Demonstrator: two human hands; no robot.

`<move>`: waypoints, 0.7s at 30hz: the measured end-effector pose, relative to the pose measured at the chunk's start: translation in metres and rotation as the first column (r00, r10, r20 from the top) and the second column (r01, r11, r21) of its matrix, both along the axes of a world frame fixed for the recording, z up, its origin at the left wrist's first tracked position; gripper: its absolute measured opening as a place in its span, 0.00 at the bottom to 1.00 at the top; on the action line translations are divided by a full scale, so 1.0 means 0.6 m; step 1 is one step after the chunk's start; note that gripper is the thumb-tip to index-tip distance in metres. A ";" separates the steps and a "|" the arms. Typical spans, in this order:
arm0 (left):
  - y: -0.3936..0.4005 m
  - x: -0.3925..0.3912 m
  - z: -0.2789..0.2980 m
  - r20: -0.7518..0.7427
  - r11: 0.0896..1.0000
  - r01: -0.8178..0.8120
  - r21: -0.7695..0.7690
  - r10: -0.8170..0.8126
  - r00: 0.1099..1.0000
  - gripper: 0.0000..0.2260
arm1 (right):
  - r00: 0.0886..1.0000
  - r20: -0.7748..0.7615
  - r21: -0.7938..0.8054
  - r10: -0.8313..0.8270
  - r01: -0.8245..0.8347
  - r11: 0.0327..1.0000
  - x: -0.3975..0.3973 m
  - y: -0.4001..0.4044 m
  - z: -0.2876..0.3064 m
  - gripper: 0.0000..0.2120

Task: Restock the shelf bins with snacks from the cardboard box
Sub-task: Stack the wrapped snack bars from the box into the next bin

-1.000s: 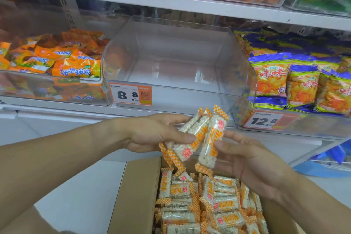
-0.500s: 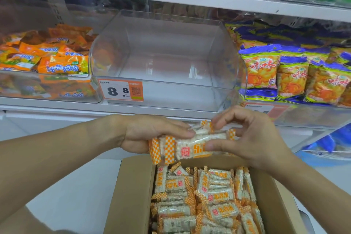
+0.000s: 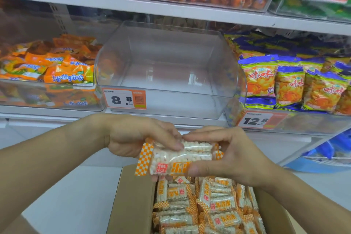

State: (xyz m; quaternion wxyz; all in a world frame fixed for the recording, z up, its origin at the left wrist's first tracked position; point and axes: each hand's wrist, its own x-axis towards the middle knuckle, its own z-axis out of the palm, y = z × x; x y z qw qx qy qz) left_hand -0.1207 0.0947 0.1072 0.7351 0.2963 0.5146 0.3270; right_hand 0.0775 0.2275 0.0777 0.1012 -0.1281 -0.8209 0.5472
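Snack packs (image 3: 180, 157), a small stack in clear wrappers with orange checkered ends, sit between my two hands just above the open cardboard box (image 3: 133, 199) and below the shelf edge. Starting at the far left, I see a clear bin of orange packets (image 3: 62, 74) on the shelf. Next to it stands the clear shelf bin (image 3: 167, 100) with an 8.8 price tag (image 3: 124, 99) on its front; nothing lies inside it. My left hand (image 3: 136, 135) comes in from the left and clasps the stack's left end, fingers curled over the top, thumb underneath where I cannot see it. My right hand (image 3: 231, 154) grips the right end, fingers arched over the top and thumb pressed on the front wrapper. Beneath, the box is packed with more of the same packs (image 3: 205, 207). Further right, a bin holds blue and yellow chip bags (image 3: 288, 83) above a 12.8 tag (image 3: 256, 120).
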 end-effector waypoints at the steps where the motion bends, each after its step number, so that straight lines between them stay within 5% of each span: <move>1: -0.008 -0.017 0.004 0.038 0.993 -0.106 0.049 0.104 0.994 0.31 | 0.999 -0.032 0.040 -0.039 0.041 0.998 -0.012 -0.005 0.009 0.25; 4: -0.029 -0.061 0.022 0.030 0.888 -0.314 0.337 0.323 0.946 0.39 | 0.963 -0.164 0.057 -0.213 0.225 0.973 -0.052 -0.014 0.042 0.25; 6: -0.039 -0.074 0.036 -0.107 0.737 -0.373 0.564 0.513 0.852 0.31 | 0.932 -0.221 0.029 -0.289 0.302 0.953 -0.084 -0.011 0.071 0.24; 9: -0.044 -0.099 0.034 -0.462 0.569 -0.167 0.805 0.778 0.426 0.17 | 0.914 -0.226 0.059 -0.336 0.357 0.932 -0.154 0.016 0.097 0.24; 11: -0.043 -0.123 0.013 -0.625 0.621 0.075 0.781 0.778 0.066 0.18 | 0.918 -0.186 0.155 -0.350 0.379 0.912 -0.215 0.043 0.095 0.26; 12: -0.042 -0.135 -0.004 -0.663 0.659 0.133 0.740 0.748 -0.017 0.21 | 0.928 -0.150 0.187 -0.341 0.366 0.912 -0.245 0.059 0.088 0.27; 16: -0.043 -0.170 -0.049 -0.703 0.702 0.091 0.706 0.711 -0.027 0.27 | 0.967 0.026 0.308 -0.254 0.234 0.922 -0.363 0.114 0.056 0.26; 21: -0.031 -0.192 -0.050 -0.647 0.649 0.272 0.711 0.755 -0.108 0.08 | 0.947 0.140 0.441 -0.290 0.202 0.874 -0.497 0.176 0.006 0.28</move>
